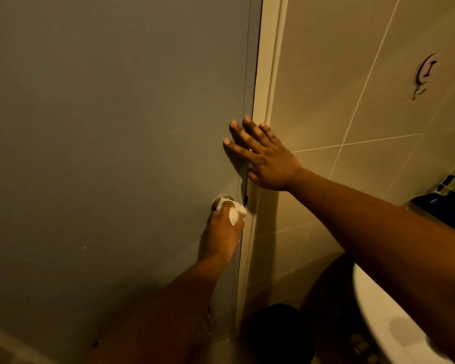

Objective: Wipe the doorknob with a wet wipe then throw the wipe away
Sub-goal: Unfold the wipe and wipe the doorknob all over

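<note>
The door knob [221, 201] is a small round metal one, pale and shiny where it shows, set close to the right edge of the grey door [116, 127]. Most of it is hidden under a crumpled white cloth [236, 215]. My left hand [222, 235] has its fingers curled round that cloth and presses it against the knob, the back of the hand facing me.

At about 1 o'clock from the knob, my right hand [265, 158] lies flat and spread wide. Its straight fingers [247, 130] point towards 11 o'clock and rest on the door's edge, while the palm crosses the gap onto the cream door frame [267, 74]. It holds nothing.

The tiled wall [352, 101] runs off to the right of the frame, with a small round hook [426, 72] at 2 o'clock from my right hand. A white basin [384, 324] sits at 4 o'clock from my left hand.
</note>
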A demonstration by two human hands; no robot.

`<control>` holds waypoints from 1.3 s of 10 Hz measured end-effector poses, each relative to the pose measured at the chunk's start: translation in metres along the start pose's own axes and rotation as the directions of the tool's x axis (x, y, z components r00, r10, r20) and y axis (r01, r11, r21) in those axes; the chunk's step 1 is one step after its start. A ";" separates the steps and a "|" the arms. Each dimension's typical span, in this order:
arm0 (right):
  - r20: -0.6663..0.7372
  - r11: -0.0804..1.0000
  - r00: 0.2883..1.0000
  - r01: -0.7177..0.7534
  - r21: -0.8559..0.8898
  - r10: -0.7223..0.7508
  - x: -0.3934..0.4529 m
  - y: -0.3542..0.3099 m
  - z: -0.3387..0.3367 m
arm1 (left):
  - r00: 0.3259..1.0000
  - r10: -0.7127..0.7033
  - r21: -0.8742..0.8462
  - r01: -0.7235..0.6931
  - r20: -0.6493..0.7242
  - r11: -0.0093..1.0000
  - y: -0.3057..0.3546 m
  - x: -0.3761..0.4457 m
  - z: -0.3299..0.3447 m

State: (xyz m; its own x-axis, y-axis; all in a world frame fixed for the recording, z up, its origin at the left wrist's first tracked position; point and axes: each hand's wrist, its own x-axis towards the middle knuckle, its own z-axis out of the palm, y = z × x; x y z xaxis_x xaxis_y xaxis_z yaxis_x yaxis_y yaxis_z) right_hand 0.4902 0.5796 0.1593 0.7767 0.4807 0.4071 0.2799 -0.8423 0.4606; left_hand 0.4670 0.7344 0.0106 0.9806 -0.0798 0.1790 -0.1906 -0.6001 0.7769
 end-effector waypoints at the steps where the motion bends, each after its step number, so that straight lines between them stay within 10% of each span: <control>1: -0.033 1.000 0.999 0.003 -0.005 -0.004 0.001 -0.002 0.004 | 0.962 0.156 0.571 -0.260 0.225 0.779 0.002 0.020 -0.016; 2: -0.036 1.000 0.999 0.003 -0.005 -0.003 0.001 -0.003 0.005 | 0.931 0.236 0.739 -0.364 0.278 0.567 0.011 0.021 -0.016; 3: -0.038 1.000 0.999 0.003 0.000 -0.003 0.001 -0.002 0.005 | 0.962 0.215 0.602 -0.274 0.170 0.750 0.016 0.011 -0.015; 4: -0.039 1.000 0.999 -0.006 0.008 0.007 0.000 -0.003 0.004 | 0.992 0.085 0.270 -0.108 0.097 0.957 0.005 0.008 -0.011; 5: -0.034 1.000 0.999 -0.016 0.018 0.016 0.001 -0.005 0.004 | 0.937 -0.295 -0.464 0.348 0.186 0.815 -0.005 0.008 -0.001; 6: -0.025 0.999 1.000 -0.018 0.029 0.019 0.002 -0.005 0.005 | 0.867 -0.362 -0.877 0.434 0.342 0.209 0.003 0.005 0.005; 7: -0.017 0.999 1.000 -0.018 0.043 0.019 0.001 -0.005 0.002 | 0.853 -0.418 -0.949 0.302 0.313 -0.093 0.008 0.006 0.011; 8: 0.002 0.999 1.000 -0.022 0.049 0.022 0.001 -0.005 -0.001 | 0.818 -0.501 -0.935 0.351 0.283 0.045 0.004 0.013 0.018; 9: 0.021 0.997 0.999 -0.046 0.065 0.045 0.000 -0.008 -0.006 | 0.969 -0.247 -0.137 0.246 0.010 0.960 0.007 0.014 0.013; 11: 0.057 0.990 0.994 -0.100 0.103 0.095 -0.003 -0.016 -0.016 | 0.980 0.094 0.484 -0.168 0.175 0.859 -0.001 -0.002 -0.020; 13: 0.123 0.957 0.977 -0.198 0.210 0.175 -0.032 -0.033 -0.010 | 0.923 0.103 0.433 -0.270 0.371 0.860 -0.002 -0.002 -0.045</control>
State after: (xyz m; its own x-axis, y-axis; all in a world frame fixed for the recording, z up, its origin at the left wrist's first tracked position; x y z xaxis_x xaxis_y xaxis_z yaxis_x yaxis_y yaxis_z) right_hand 0.4501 0.5945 0.1385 0.8771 0.2920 0.3812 0.2328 -0.9529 0.1943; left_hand 0.4630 0.7718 0.0362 0.9020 -0.4312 0.0212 -0.4095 -0.8389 0.3585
